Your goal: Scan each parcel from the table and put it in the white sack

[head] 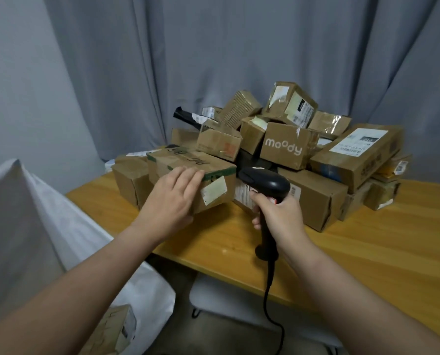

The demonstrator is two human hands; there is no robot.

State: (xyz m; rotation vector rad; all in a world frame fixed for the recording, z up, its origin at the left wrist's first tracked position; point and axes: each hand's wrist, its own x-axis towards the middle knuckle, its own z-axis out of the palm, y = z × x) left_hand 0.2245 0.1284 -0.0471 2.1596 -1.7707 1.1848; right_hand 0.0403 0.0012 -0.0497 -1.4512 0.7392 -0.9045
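A heap of brown cardboard parcels [288, 144] covers the far half of the wooden table [367, 247]. At its near left corner lies a brown box with green tape and a pale label [213, 192]. My left hand [172, 201] rests on that box's near side, fingers curled over its top edge. My right hand [280, 213] grips the handle of a black barcode scanner [267, 183], whose head points left toward the labelled face. The white sack [34, 226] stands open at the left, with one brown parcel [108, 331] showing low in it.
A grey curtain [213, 60] hangs behind the table. The scanner's black cable [271, 303] drops over the table's near edge. A white seat [239, 303] sits under that edge. A black object [185, 116] pokes out of the heap's far left.
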